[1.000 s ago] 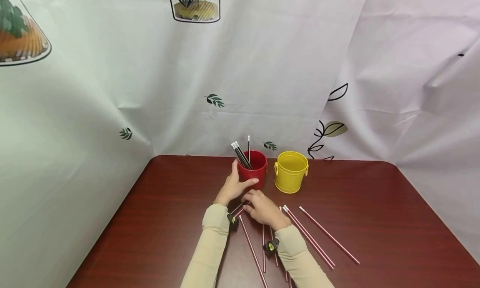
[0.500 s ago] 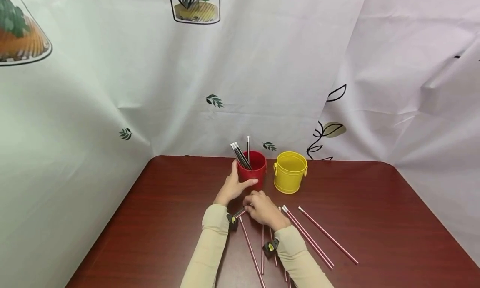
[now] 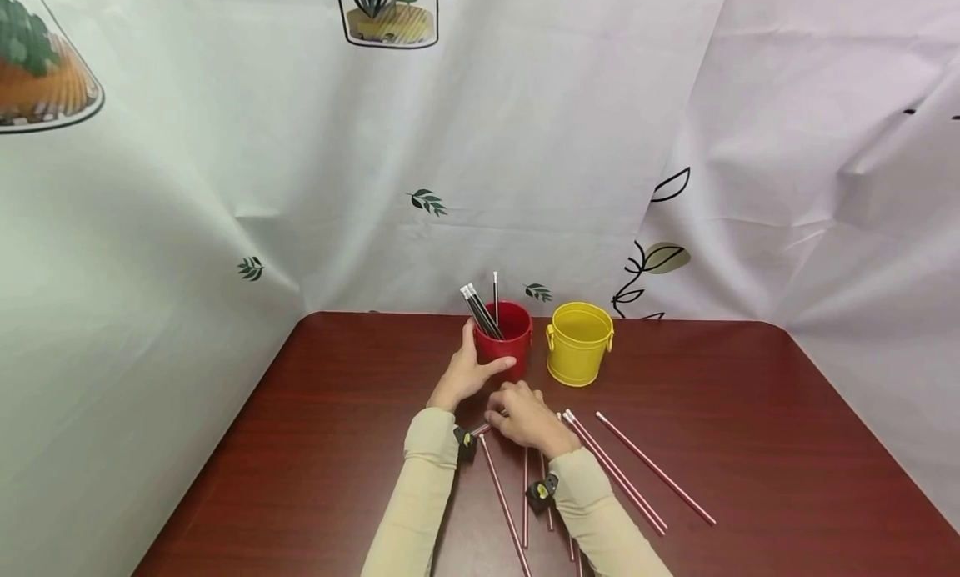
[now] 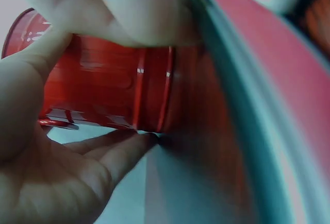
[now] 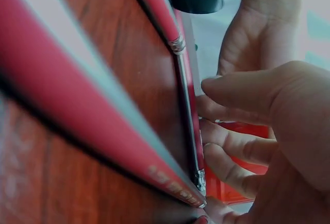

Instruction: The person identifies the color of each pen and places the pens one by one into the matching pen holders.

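My left hand (image 3: 461,381) grips the side of a red bucket (image 3: 522,343), thumb in front and fingers round its far side. Several black pencils (image 3: 486,317) with white ends lean inside that bucket. Just in front of it, my right hand (image 3: 523,417) is low over the table. Its fingertips touch or nearly touch a dark pencil (image 5: 185,98) lying beside a pink one; the thumb is not seen closing on it. In the right wrist view a pink pencil (image 5: 111,116) with small lettering crosses close to the camera. The right hand hides part of these pencils in the head view.
A yellow bucket (image 3: 577,358) stands right of the red one, near the back edge. More pink pencils lie scattered on the brown table (image 3: 315,460), such as a pencil (image 3: 504,500) between the forearms and a pencil (image 3: 660,470) at right. White patterned cloth (image 3: 525,143) hangs behind.
The right hand has shifted very slightly, and less of the dark pencil shows between the hands than before. The left hand stays on the red bucket.
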Demonstrator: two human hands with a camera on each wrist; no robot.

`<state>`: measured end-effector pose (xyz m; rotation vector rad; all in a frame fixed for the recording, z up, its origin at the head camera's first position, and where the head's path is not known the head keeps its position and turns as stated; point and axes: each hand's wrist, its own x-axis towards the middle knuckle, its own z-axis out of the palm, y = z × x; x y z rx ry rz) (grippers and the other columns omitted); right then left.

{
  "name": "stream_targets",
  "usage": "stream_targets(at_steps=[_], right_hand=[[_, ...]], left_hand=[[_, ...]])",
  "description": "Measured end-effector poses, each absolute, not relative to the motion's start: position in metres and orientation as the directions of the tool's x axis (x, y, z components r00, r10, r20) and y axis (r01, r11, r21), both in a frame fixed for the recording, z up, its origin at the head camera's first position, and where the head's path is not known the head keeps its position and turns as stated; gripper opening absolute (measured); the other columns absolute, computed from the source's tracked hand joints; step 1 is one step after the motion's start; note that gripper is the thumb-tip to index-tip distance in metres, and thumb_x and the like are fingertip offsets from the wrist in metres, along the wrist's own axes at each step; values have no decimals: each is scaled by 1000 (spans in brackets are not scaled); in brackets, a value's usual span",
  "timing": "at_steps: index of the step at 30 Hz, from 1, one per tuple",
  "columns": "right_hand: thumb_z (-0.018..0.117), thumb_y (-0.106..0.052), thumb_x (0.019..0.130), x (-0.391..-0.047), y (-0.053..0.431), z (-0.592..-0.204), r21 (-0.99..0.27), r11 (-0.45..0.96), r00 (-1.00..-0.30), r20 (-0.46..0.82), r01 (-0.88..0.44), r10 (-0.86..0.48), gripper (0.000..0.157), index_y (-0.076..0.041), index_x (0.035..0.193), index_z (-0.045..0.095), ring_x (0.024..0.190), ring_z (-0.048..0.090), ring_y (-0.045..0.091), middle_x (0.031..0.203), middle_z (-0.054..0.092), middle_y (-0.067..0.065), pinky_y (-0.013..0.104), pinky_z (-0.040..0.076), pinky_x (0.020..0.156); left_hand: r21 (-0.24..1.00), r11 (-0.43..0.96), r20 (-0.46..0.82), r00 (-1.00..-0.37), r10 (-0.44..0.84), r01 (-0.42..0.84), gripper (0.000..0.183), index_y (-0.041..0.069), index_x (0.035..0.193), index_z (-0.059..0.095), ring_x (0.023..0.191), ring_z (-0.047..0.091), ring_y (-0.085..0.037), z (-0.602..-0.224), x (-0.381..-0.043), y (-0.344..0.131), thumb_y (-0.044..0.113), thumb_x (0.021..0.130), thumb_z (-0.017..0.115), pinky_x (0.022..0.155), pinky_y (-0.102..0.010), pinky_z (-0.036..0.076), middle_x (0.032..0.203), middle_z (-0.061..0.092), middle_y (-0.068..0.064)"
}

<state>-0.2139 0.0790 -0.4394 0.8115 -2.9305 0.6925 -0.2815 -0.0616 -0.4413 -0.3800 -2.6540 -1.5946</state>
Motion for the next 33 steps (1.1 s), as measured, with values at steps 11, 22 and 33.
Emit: stream_targets(at_steps=[11, 22, 33], right_hand=[[64, -21, 85, -212, 77, -437, -395, 772, -844, 20, -499, -536, 9, -19, 81, 56, 82, 39, 18, 79, 46, -6, 37, 30, 70], [59, -20, 88, -213, 78, -435, -398, 743, -810, 3, -539, -586, 12, -18, 79, 52, 81, 37, 17, 79, 43, -7, 35, 28, 70], [59, -16, 89, -216, 89, -420, -622, 579, -786, 97, -527, -611, 6, -16, 84, 55, 60, 49, 6, 66, 52, -9, 21, 45, 58]], left_hand=[[865, 450, 150, -970, 194, 223, 94, 23, 143, 11, 121, 45, -26, -437, -280, -62, 42, 74, 73, 101, -46, 35, 135, 44, -11], [861, 461, 141, -972, 189, 214, 95, 25, 143, 11, 120, 47, -27, -433, -280, -64, 45, 74, 73, 101, -46, 36, 134, 45, -12], [847, 481, 147, -969, 197, 226, 93, 24, 143, 12, 117, 50, -29, -434, -278, -64, 43, 75, 72, 98, -48, 38, 132, 48, -12]])
